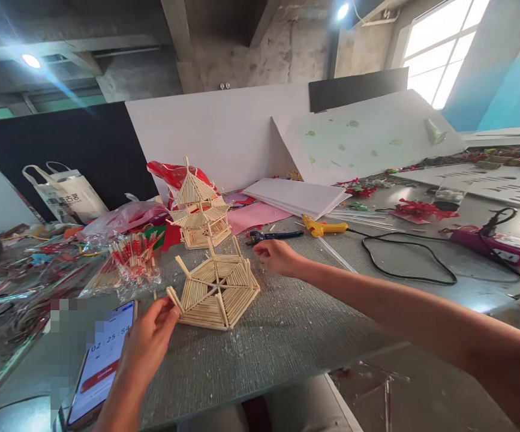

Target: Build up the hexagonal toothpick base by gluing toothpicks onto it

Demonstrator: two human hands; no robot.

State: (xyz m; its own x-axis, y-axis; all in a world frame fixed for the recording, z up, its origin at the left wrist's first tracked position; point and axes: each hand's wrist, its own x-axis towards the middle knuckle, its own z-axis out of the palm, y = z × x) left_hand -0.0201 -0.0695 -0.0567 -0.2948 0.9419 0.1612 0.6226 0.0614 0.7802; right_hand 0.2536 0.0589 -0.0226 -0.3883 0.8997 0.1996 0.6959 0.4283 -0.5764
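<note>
A hexagonal roof piece [217, 287] built of thin wooden sticks lies on the grey table [286, 336]. My left hand [149, 337] touches its near-left corner with the fingertips. My right hand [276, 257] hovers just to the right of the piece, fingers loosely curled, holding nothing that I can see. Behind the piece stands a two-tiered pagoda model [199, 207] made of the same sticks.
A phone [102, 360] showing a timer lies at the near left. A bag of red-tipped sticks [131, 257] sits left of the roof piece. Blue pliers [271, 236], a yellow glue gun [325, 227], black cable [403, 252], white boards [295, 195] and a pink box [498, 245] lie beyond.
</note>
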